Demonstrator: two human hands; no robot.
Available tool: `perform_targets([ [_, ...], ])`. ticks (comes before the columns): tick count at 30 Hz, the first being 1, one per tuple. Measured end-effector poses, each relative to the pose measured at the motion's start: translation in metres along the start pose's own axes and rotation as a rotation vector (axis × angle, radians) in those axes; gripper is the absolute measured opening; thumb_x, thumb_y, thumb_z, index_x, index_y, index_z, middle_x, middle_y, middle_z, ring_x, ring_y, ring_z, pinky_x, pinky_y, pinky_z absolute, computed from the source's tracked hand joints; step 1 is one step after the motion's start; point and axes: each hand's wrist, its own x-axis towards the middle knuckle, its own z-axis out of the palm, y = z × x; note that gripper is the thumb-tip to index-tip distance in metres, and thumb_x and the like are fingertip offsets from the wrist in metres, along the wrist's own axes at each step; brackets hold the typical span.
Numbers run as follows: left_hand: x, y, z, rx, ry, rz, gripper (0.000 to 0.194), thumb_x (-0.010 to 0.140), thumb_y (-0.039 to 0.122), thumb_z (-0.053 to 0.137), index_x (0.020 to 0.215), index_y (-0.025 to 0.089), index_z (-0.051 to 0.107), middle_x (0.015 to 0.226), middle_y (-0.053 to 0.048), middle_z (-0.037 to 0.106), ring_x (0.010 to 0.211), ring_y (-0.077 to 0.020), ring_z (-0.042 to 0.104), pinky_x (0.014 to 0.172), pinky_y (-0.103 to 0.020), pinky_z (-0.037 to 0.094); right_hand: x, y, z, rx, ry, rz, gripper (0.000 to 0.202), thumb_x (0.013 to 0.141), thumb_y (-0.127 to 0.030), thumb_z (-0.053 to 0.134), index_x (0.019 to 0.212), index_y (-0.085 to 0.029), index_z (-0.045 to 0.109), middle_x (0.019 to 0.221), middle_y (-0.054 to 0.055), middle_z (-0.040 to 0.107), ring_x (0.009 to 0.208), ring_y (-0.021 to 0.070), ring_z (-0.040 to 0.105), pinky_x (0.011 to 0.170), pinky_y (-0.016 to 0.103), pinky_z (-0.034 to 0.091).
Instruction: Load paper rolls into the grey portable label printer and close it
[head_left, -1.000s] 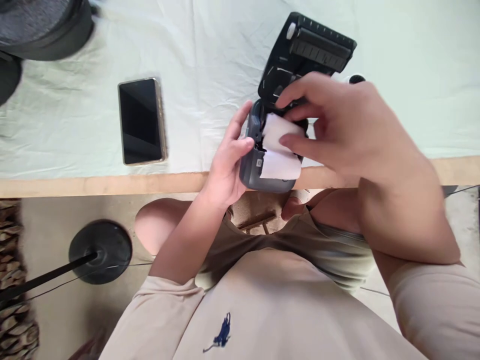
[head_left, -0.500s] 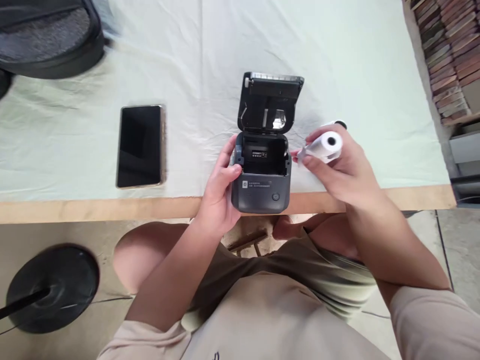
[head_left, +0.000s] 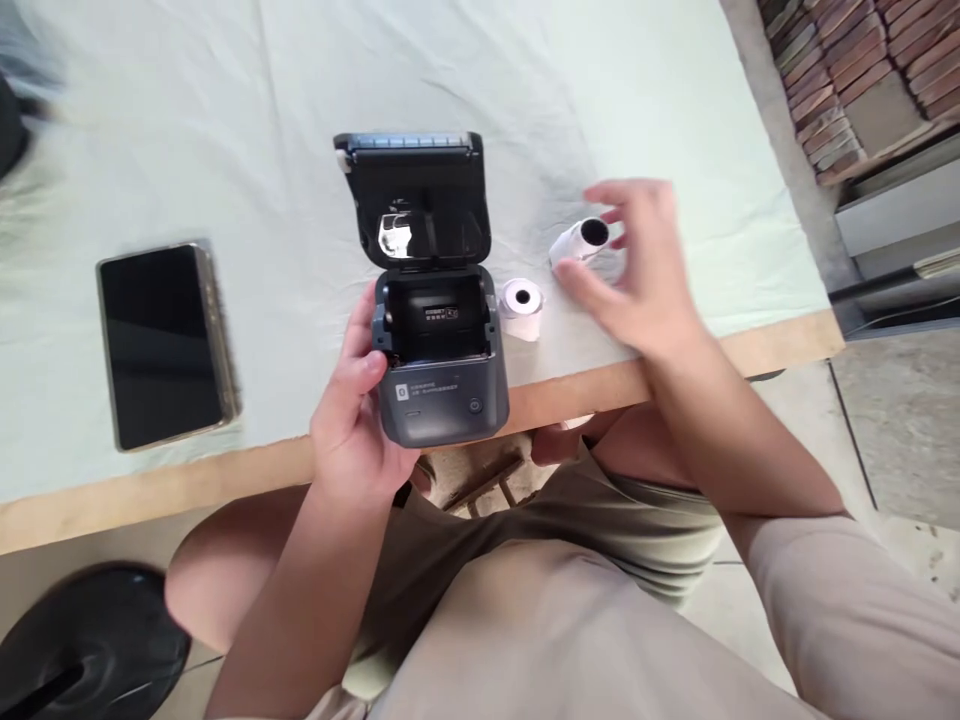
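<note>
My left hand (head_left: 362, 425) is wrapped round the left side of a dark grey portable label printer (head_left: 450, 400), held at the table's front edge. Its lid (head_left: 424, 205) is swung up, and the paper bay shows no roll inside. Just right of the printer a white paper roll (head_left: 519, 312) lies on the cloth, its core facing me. A second white roll with a wider black core (head_left: 574, 245) lies farther back. My right hand (head_left: 637, 270) is around that second roll with thumb and fingers apart; whether the thumb touches it I cannot tell.
A tablet or phone with a dark screen (head_left: 161, 345) lies left on the pale cloth (head_left: 277, 180). The wooden table edge (head_left: 255, 465) runs in front of me. A round black stand base (head_left: 112, 640) is on the floor at left; stacked bricks (head_left: 862, 80) stand at far right.
My right hand has let go of the small-cored roll, now on the cloth beside the printer, and moved to the wider-cored one. The view has shifted and turned; my left hand still holds the printer.
</note>
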Motion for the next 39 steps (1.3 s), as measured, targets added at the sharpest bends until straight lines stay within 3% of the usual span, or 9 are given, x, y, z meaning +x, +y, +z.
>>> perform_targets([
  [4,0.002,-0.003,-0.003,-0.002,-0.057,0.034,0.039,0.092,0.034,0.075,0.129,0.024,0.083,0.123,0.002,0.087,0.111,-0.0183,0.08,0.091,-0.026,0.069,0.0,0.027,0.023,0.098,-0.175,0.124,0.055,0.097,-0.035,0.076,0.148,-0.031,0.056,0.124,0.009,0.062,0.101,0.0235,0.07,0.088,0.044,0.067],
  [8,0.002,-0.003,-0.004,0.039,-0.022,0.028,0.039,0.088,0.036,0.078,0.125,0.027,0.084,0.125,0.001,0.086,0.114,-0.0231,0.078,0.088,-0.031,0.07,0.009,0.024,0.013,0.536,-0.03,0.324,0.082,0.085,-0.04,0.084,0.153,-0.042,0.039,0.115,-0.001,0.069,0.091,0.0184,0.071,0.082,0.037,0.064],
  [12,0.0,-0.002,-0.004,0.058,0.009,0.025,0.043,0.081,0.038,0.083,0.123,0.029,0.085,0.126,0.0,0.084,0.115,-0.0261,0.077,0.083,-0.033,0.07,0.02,0.002,-0.005,1.196,0.023,0.822,0.069,0.063,-0.035,0.086,0.126,-0.035,0.057,0.122,-0.003,0.078,0.118,0.0221,0.076,0.088,0.035,0.069],
  [15,0.001,-0.002,-0.004,0.031,-0.02,0.037,0.042,0.082,0.035,0.082,0.123,0.027,0.084,0.127,0.001,0.084,0.117,-0.0235,0.076,0.091,-0.031,0.07,0.024,-0.017,-0.009,1.282,0.04,0.973,0.052,0.063,-0.042,0.094,0.106,-0.032,0.068,0.11,-0.002,0.079,0.11,0.0208,0.077,0.078,0.03,0.069],
  [20,0.003,-0.005,-0.005,0.057,-0.033,0.049,0.042,0.085,0.035,0.081,0.127,0.028,0.082,0.132,0.0,0.082,0.122,-0.0262,0.075,0.097,-0.037,0.069,0.023,-0.053,-0.015,1.112,0.084,0.738,0.048,0.071,-0.024,0.094,0.11,-0.039,0.071,0.098,-0.005,0.071,0.098,0.0186,0.078,0.074,0.029,0.069],
  [24,0.002,-0.007,-0.004,0.063,-0.071,0.062,0.044,0.084,0.031,0.084,0.128,0.029,0.079,0.13,0.002,0.083,0.13,-0.0257,0.076,0.118,-0.043,0.063,0.016,-0.093,-0.027,0.752,0.022,0.282,0.044,0.092,-0.035,0.086,0.132,-0.046,0.071,0.157,-0.011,0.064,0.126,0.0203,0.075,0.111,0.035,0.066],
  [26,0.0,-0.008,-0.002,0.084,-0.087,0.062,0.044,0.085,0.029,0.082,0.129,0.03,0.077,0.126,0.001,0.083,0.144,-0.0271,0.071,0.125,-0.043,0.058,0.013,-0.111,-0.027,0.564,-0.052,0.108,0.037,0.1,-0.034,0.077,0.136,-0.042,0.07,0.169,-0.01,0.055,0.127,0.0211,0.076,0.112,0.037,0.065],
  [32,-0.006,-0.011,0.0,0.153,-0.054,0.078,0.051,0.089,0.039,0.079,0.139,0.031,0.07,0.147,-0.005,0.075,0.167,-0.0378,0.049,0.126,-0.051,0.057,0.017,-0.125,-0.007,0.071,-0.26,0.0,0.028,0.095,-0.028,0.072,0.121,-0.029,0.062,0.115,0.002,0.08,0.092,0.0258,0.08,0.072,0.037,0.058],
  [39,-0.011,-0.007,-0.003,0.148,-0.034,0.031,0.054,0.088,0.038,0.085,0.14,0.031,0.071,0.151,-0.004,0.074,0.169,-0.0381,0.047,0.128,-0.052,0.057,0.02,-0.115,-0.002,0.005,-0.393,-0.106,0.017,0.092,-0.02,0.066,0.105,-0.031,0.062,0.098,0.0,0.082,0.094,0.0286,0.078,0.08,0.044,0.054],
])
